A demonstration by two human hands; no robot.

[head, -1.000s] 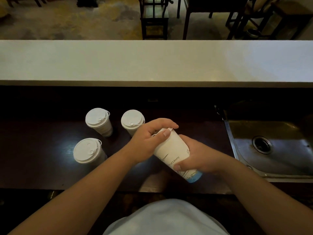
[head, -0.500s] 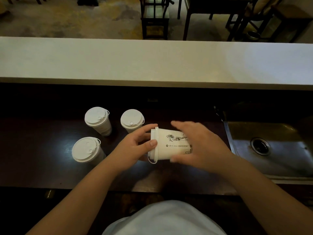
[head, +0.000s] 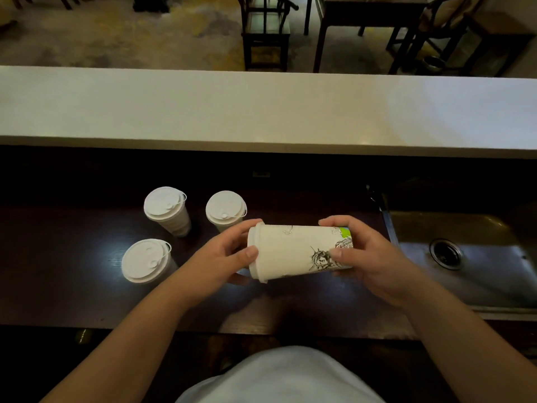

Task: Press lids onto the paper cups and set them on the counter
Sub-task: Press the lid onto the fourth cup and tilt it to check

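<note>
Paper cup (head: pixel 293 251), lidded, lying sideways left of sink (head: pixel 465 257), lid (head: pixel 253 251) gripped by left hand (head: pixel 223 257), base by right hand (head: pixel 369 257)

A single head-worn, wide-angle view looks forward and steeply down, close above the dark table (head: pixel 72 286) at frame centre; a pale ledge (head: pixel 261 112) crosses the upper frame.

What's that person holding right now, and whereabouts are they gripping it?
A lidded paper cup, held sideways above the dark counter. The left hand grips the lid end; the right hand grips the base end.
</note>
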